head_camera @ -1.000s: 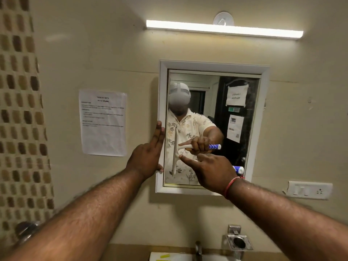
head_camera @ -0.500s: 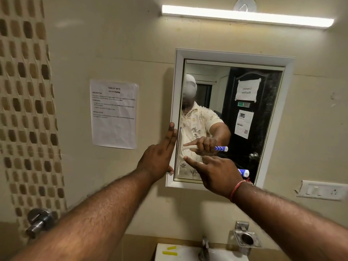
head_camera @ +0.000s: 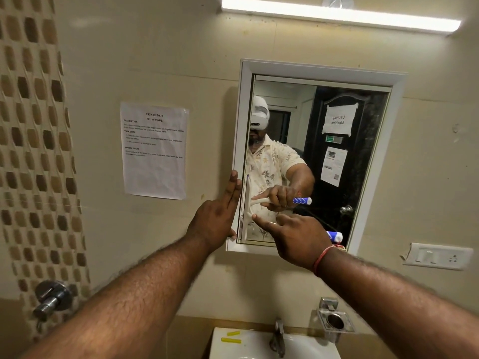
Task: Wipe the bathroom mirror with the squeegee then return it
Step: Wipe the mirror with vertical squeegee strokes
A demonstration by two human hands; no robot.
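One mirror (head_camera: pixel 363 203): white-framed, on the wall above the sink (head_camera: pixel 248 344).
Left hand (head_camera: pixel 215 221): my fingers straight and together, flat against the frame's left edge.
Right hand (head_camera: pixel 298 237): I grip the squeegee (head_camera: pixel 335 237) handle, forefinger stretched forward.
Squeegee: blade upright on the glass, far left.

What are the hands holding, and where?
The right hand grips the squeegee by its handle. The left hand holds nothing; its straight fingers rest on the mirror frame.

Bathroom, framed mirror (head_camera: pixel 363 156), washbasin (head_camera: pixel 248 343), tap (head_camera: pixel 277 338), tiled wall (head_camera: pixel 33 151)
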